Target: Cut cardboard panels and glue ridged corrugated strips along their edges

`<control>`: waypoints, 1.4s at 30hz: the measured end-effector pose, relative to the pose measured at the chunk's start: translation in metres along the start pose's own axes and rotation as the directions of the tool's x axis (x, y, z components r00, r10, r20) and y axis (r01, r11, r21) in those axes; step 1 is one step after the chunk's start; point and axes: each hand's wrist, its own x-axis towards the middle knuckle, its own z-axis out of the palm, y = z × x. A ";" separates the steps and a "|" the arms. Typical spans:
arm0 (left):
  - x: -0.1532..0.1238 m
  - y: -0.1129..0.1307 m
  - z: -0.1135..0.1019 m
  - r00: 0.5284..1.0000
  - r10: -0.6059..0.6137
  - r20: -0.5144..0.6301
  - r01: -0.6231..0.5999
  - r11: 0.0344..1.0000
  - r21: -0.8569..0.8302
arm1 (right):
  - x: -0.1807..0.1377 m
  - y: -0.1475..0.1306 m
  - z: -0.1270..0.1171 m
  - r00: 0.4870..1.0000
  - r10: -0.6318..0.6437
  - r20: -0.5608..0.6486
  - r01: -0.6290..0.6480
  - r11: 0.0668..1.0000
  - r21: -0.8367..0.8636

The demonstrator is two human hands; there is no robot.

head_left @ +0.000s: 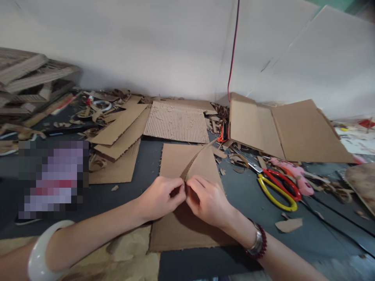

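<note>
My left hand (164, 197) and my right hand (208, 201) meet in the middle of the head view, fingers pinched. Between them they grip a thin corrugated cardboard strip (195, 159), which curves up and away to the right. Where the strip's near end goes is hidden by my fingers. Under both hands a brown cardboard sheet (172, 238) lies flat on the dark table. Just beyond it rests a piece of cardboard with its ribbed side exposed (177, 121). A white bangle is on my left wrist, a metal and a dark red bracelet on my right.
Scissors with red and yellow handles (277, 187) lie at the right beside a pink glue gun (301, 179). A folded cardboard piece (307, 130) stands behind them. Cut cardboard pieces (120, 128) are stacked on the left, near a blurred-out purple item (58, 175). Scraps litter the back.
</note>
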 end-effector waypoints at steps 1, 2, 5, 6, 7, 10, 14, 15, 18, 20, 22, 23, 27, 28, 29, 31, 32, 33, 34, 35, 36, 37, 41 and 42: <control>0.000 0.000 0.000 1.000 0.002 -0.004 -0.002 1.000 -0.004 | 0.000 0.000 0.000 1.000 0.014 -0.008 -0.014 1.000 0.005; 0.000 0.000 0.000 1.000 0.005 -0.006 -0.005 1.000 -0.009 | 0.000 0.000 0.000 1.000 0.026 -0.014 -0.026 1.000 0.011; 0.000 0.000 -0.001 1.000 0.009 -0.013 -0.010 1.000 -0.027 | 0.000 0.002 -0.001 0.998 0.054 -0.017 -0.053 0.998 0.034; 0.001 0.000 -0.001 1.000 0.007 -0.013 -0.007 0.999 -0.034 | 0.000 0.003 -0.001 0.998 0.060 -0.012 -0.060 0.997 0.046; 0.001 0.000 -0.001 1.000 0.002 -0.013 -0.002 0.999 -0.041 | 0.000 0.003 -0.002 0.998 0.066 -0.008 -0.065 0.996 0.060; 0.002 0.000 -0.001 1.000 -0.021 0.001 0.021 0.998 -0.056 | 0.001 0.004 -0.002 0.997 0.070 -0.022 -0.067 0.992 0.105; 0.002 0.000 -0.002 1.000 -0.017 0.022 0.018 0.999 -0.039 | 0.002 0.002 -0.001 0.997 0.052 -0.061 -0.042 0.987 0.156; 0.002 0.000 -0.002 1.000 -0.009 0.022 0.009 0.999 -0.034 | 0.003 0.002 -0.001 0.997 0.048 -0.061 -0.036 0.984 0.177; 0.002 0.000 -0.002 1.000 0.026 0.011 -0.026 0.999 -0.023 | 0.004 0.003 -0.001 0.998 0.027 -0.056 -0.013 0.971 0.240; 0.002 0.000 -0.001 0.999 0.044 0.001 -0.044 0.999 -0.022 | 0.005 0.004 -0.002 0.998 0.021 -0.064 -0.004 0.965 0.263; 0.002 0.000 -0.001 0.999 0.050 -0.006 -0.050 0.998 -0.026 | 0.005 0.005 -0.003 0.997 0.019 -0.077 0.003 0.961 0.275; 0.002 0.000 -0.001 0.999 0.050 -0.007 -0.050 0.998 -0.030 | 0.005 0.005 -0.004 0.997 0.019 -0.081 0.005 0.960 0.281; 0.002 0.001 -0.001 0.999 0.051 -0.006 -0.052 0.998 -0.041 | 0.005 0.005 -0.005 0.996 0.020 -0.086 0.007 0.954 0.301; 0.002 0.001 -0.001 0.999 0.052 -0.005 -0.052 0.998 -0.045 | 0.005 0.005 -0.005 0.996 0.022 -0.084 0.005 0.953 0.304; 0.003 0.002 -0.001 0.999 0.053 -0.004 -0.053 0.997 -0.048 | 0.005 0.005 -0.005 0.996 0.023 -0.081 0.003 0.952 0.306; 0.003 0.002 -0.001 0.999 0.053 -0.004 -0.053 0.997 -0.052 | 0.004 0.005 -0.005 0.997 0.029 -0.077 -0.004 0.950 0.311; 0.003 0.002 -0.001 0.999 0.053 -0.003 -0.053 0.997 -0.052 | 0.004 0.005 -0.005 0.997 0.032 -0.075 -0.006 0.949 0.314; 0.003 0.003 -0.001 0.999 0.052 -0.003 -0.052 0.997 -0.051 | 0.004 0.005 -0.005 0.997 0.035 -0.074 -0.009 0.948 0.317; 0.002 0.003 -0.001 0.999 0.051 -0.002 -0.051 0.997 -0.050 | 0.004 0.004 -0.005 0.997 0.036 -0.074 -0.011 0.948 0.319; 0.002 0.003 -0.001 0.999 0.049 -0.002 -0.050 0.998 -0.049 | 0.005 0.004 -0.005 0.996 0.037 -0.075 -0.011 0.947 0.321; 0.002 0.003 -0.001 0.999 0.048 -0.002 -0.048 0.998 -0.049 | 0.005 0.004 -0.006 0.996 0.037 -0.077 -0.010 0.947 0.322; 0.002 0.003 -0.001 0.999 0.047 -0.003 -0.047 0.998 -0.050 | 0.006 0.004 -0.006 0.996 0.037 -0.081 -0.009 0.946 0.324; 0.002 0.003 -0.001 0.999 0.043 -0.003 -0.043 0.997 -0.058 | 0.007 0.004 -0.006 0.995 0.040 -0.088 -0.010 0.945 0.326; 0.002 0.003 -0.001 0.999 0.043 -0.003 -0.043 0.997 -0.061 | 0.007 0.004 -0.006 0.995 0.042 -0.087 -0.011 0.945 0.327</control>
